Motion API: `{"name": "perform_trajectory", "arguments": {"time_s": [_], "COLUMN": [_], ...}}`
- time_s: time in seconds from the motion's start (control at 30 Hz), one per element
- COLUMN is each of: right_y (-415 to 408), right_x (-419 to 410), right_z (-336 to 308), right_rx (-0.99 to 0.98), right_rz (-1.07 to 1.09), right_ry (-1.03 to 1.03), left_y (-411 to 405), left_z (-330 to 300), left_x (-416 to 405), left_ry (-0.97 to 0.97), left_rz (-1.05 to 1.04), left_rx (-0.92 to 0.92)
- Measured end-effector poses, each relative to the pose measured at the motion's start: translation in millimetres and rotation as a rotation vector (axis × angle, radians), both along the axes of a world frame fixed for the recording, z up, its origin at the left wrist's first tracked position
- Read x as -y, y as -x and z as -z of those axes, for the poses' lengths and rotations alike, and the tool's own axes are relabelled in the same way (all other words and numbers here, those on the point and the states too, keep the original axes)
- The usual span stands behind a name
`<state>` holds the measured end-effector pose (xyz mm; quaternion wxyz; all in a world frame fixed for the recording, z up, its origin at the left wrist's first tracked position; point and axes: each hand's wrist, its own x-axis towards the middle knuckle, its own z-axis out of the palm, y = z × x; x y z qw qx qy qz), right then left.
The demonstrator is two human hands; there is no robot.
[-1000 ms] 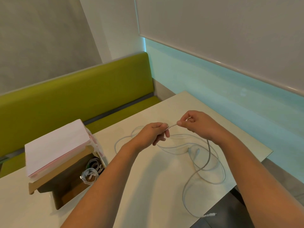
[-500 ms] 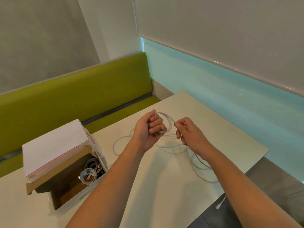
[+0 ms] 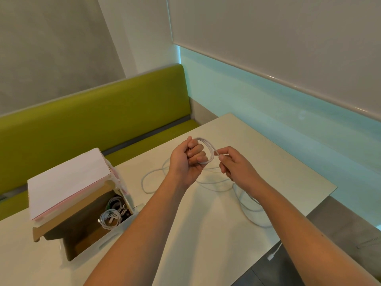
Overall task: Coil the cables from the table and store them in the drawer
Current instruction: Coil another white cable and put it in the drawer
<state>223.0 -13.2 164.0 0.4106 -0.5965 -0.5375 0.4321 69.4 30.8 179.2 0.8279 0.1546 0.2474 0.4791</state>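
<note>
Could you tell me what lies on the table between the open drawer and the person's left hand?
In the head view, one loose loop of the white cable lies there on the table, between the drawer and the left hand.

Pretty evenly lit, soft indoor light, nothing harsh. A cyan glow runs along the wall under the white panel, with small glare spots on the panel's lower edge. Forearms throw faint soft shadows on the table. Wide-angle bending toward the edges, and focus is slightly soft overall.
</note>
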Motion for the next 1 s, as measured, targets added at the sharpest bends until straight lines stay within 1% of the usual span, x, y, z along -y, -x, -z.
{"name": "perform_trajectory", "arguments": {"time_s": [0.1,0.17,0.33,0.4,0.43,0.57,0.63,0.67,0.7,0.77,0.83,0.87,1.0], "right_y": [2.0,3.4,5.8,5.2,5.2,4.1,3.4,2.8,2.0,-1.0,-4.6,-6.4,-8.3], "right_x": [-0.1,-0.9,0.8,1.7,1.9,2.4,2.4,2.3,2.2,1.3,-0.6,-1.9,-6.0], "right_z": [-4.5,-8.7,-9.1,-4.8,-3.8,-6.3,-8.0,-9.3,-10.4,-12.7,-13.4,-12.9,-12.9], "right_rx": [-0.058,-0.064,0.123,0.193,0.19,0.01,-0.074,-0.09,-0.085,-0.017,0.119,0.189,0.418], "right_rz": [0.015,0.044,0.049,0.031,0.026,0.039,0.08,0.103,0.122,0.138,0.127,0.122,0.133], "right_ry": [0.022,0.001,-0.116,-0.126,-0.11,-0.008,0.01,0.012,0.007,-0.016,-0.032,-0.038,-0.048], "left_y": [-1.3,-2.9,-5.7,-6.0,-5.6,-5.2,-5.7,-5.7,-5.2,-3.3,-1.8,-2.5,-10.1], "left_z": [2.3,4.1,4.0,4.9,5.7,9.8,9.7,8.6,8.0,6.7,5.5,3.4,5.2], "left_x": [1.8,3.3,5.2,5.3,5.7,8.3,9.0,8.9,8.6,8.9,9.1,9.3,2.1], "left_ry": [0.007,0.004,-0.018,-0.018,-0.015,-0.029,-0.062,-0.097,-0.144,-0.253,-0.35,-0.399,-0.571], "left_rz": [-0.021,-0.017,-0.014,-0.012,-0.01,0.003,0.018,0.022,0.023,0.025,0.019,0.012,-0.059], "left_rx": [-0.077,-0.111,-0.16,-0.158,-0.149,-0.131,-0.183,-0.247,-0.35,-0.634,-0.892,-0.989,-1.279]}}
